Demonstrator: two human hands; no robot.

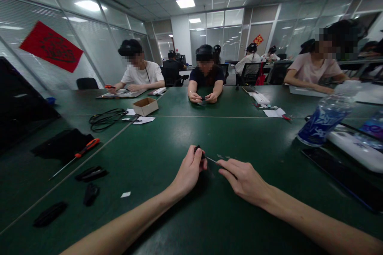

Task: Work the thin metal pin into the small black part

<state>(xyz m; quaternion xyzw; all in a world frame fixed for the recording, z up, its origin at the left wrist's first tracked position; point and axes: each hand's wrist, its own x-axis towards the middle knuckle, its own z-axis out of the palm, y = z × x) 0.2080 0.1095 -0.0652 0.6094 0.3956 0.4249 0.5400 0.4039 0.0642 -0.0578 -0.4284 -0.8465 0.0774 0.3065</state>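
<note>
Left hand (pixel 191 165): thumb and fingers were clamped on a small black piece (pixel 198 149), which sat at the centre of the clock face used here, with 12 straight ahead of the wearer.
Right hand (pixel 239 173): at 4 o'clock from the piece, its fingers were closed on the rear of a thin metal shaft (pixel 211 160); whatever handle it had was hidden in the grip.
Shaft line: it pointed towards 10 o'clock and met the black piece at the left fingers; how far its tip went in could not be told.
Left grip: a firm, steady pinch seemed best, with the fingers well out of the shaft's path in case it slipped.
Right grip: light pressure along the shaft looked wiser than prying sideways, which could have marred the piece.
Support: resting both wrists on the green table (pixel 167 223) would likely have steadied the work.
Clear bits (pixel 223 157): these lay just beyond the right fingertips, small enough to be brushed away by accident.
Loose black pieces (pixel 90 194): three lay between 8 and 9 o'clock, well apart from the hands.
Orange-handled screwdriver (pixel 87 148): it lay near 9 o'clock, its tip towards the wearer's left.
Bottle (pixel 323 115): it stood between 2 and 3 o'clock, safely away from the right elbow.
</note>
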